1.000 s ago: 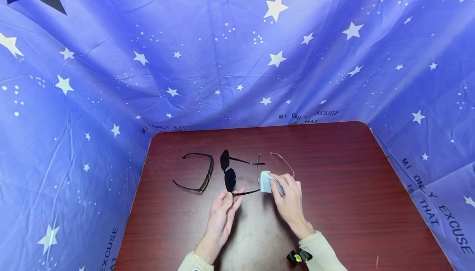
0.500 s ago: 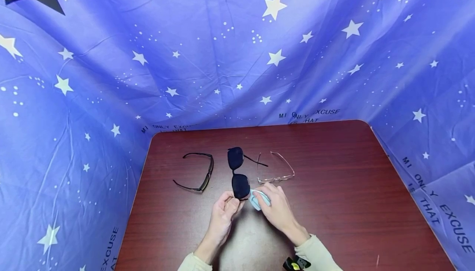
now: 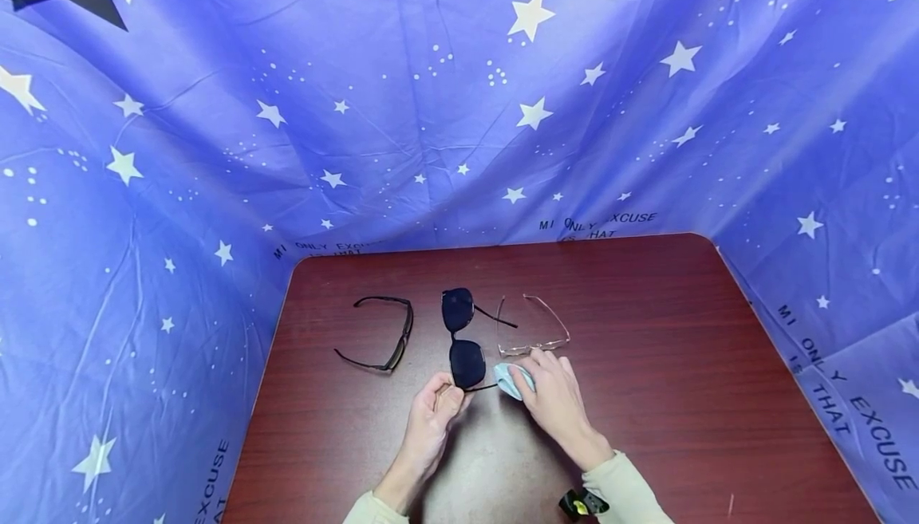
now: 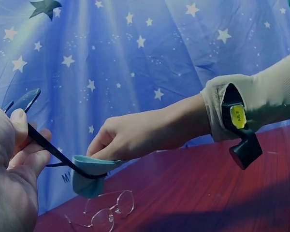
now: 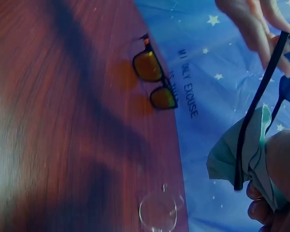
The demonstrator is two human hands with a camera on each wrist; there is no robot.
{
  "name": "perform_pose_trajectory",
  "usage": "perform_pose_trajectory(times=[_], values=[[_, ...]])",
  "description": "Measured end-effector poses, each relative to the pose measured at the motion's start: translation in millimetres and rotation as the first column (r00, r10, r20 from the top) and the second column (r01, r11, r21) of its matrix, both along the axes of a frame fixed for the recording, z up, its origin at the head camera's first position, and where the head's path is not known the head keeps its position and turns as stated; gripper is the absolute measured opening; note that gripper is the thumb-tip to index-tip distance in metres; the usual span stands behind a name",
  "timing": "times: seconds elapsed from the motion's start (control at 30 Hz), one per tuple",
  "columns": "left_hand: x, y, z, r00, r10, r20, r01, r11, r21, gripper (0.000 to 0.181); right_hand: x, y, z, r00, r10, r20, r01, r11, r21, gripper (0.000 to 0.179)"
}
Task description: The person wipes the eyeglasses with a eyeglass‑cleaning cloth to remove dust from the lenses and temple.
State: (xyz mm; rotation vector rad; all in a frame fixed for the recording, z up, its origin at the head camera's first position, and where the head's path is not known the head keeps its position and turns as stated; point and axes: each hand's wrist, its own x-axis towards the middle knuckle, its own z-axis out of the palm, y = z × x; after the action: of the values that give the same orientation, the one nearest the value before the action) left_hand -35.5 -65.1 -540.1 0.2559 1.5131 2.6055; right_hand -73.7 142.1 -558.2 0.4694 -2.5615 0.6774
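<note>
Over the bench (image 3: 682, 309), we see the left hand (image 3: 428, 420) pinching the sunglasses (image 3: 468, 363) beside the near lens, lifted off the wood, and the right hand (image 3: 560, 400) pinching a cloth (image 3: 506, 381) against one temple; whether its fingers also grip the temple, we cannot tell. A hard tug there could, we judge, strain the hinge or twist the frame loose, since only one corner is held. With that hand just beside the wire glasses (image 3: 551, 344), a careless sweep might knock them. The cloth looks soft, folded and pale blue; we note slim black temples and dark, rounded-square lenses. The wire glasses are thin and clear-lensed, the amber glasses (image 5: 148, 66) thicker-framed. Behind hangs a creased, star-printed curtain (image 3: 431, 117).
</note>
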Motion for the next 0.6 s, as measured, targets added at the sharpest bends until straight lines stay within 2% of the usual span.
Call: perform_pose_trajectory(times=[0.23,0.33,0.47,0.6], values=[[-0.1,-0.4,-3.0,1.0,-0.019,-0.011,0.019,1.0,0.023,0.019,8.4,-18.4,8.9,0.989,0.113,0.095,-0.098,0.984,-0.149,0.007],[-0.4,-0.7,-4.3,1.0,-0.02,-0.011,0.021,1.0,0.021,0.02,10.6,-23.0,13.3,0.985,0.139,0.098,-0.117,0.973,-0.199,0.01],[0.3,-0.1,-5.2,1.0,-0.024,0.001,0.024,1.0,0.004,0.019,10.6,-20.7,12.2,0.987,0.142,0.073,-0.126,0.974,-0.187,0.012],[1.7,-0.1,-4.6,0.999,-0.032,0.015,0.032,0.999,0.003,0.017,9.5,-10.7,7.5,0.992,0.119,0.05,-0.113,0.987,-0.115,0.009]])
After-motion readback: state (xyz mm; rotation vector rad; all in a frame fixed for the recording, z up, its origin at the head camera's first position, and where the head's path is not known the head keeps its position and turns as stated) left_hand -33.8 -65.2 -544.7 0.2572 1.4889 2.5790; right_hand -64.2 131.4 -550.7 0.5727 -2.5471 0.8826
